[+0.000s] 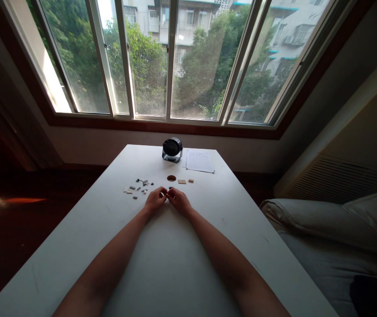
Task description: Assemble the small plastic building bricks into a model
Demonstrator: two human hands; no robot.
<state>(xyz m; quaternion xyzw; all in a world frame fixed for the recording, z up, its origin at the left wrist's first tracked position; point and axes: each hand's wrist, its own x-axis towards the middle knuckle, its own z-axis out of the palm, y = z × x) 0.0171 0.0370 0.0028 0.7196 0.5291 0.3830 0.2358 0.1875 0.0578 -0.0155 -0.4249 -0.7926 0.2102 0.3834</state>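
The white tabletop [208, 246] ran away toward the window, carrying everything else. At its far end stood a small black round device [172, 149] on a stand, with a printed sheet of paper [200, 161] just beside it. Nearer lay a brown ring-shaped piece [171, 178], two tan studded plates [184, 181] beside that, and off to the left a loose scatter of small grey, black and pale parts [137, 186]. Both forearms reached out over the middle of the tabletop, and the left hand [154, 200] and right hand [179, 200] met fingertip to fingertip, each grip closed in a pinch on a tiny building piece [166, 194] held between them, just short of the scatter; its shape and colour were too small to tell. Such a piece would likely be light, rigid plastic, smooth enough to slip, and not fragile; it looked best taken by its edges with thumb and forefinger, close to the tabletop so a drop would not roll far.
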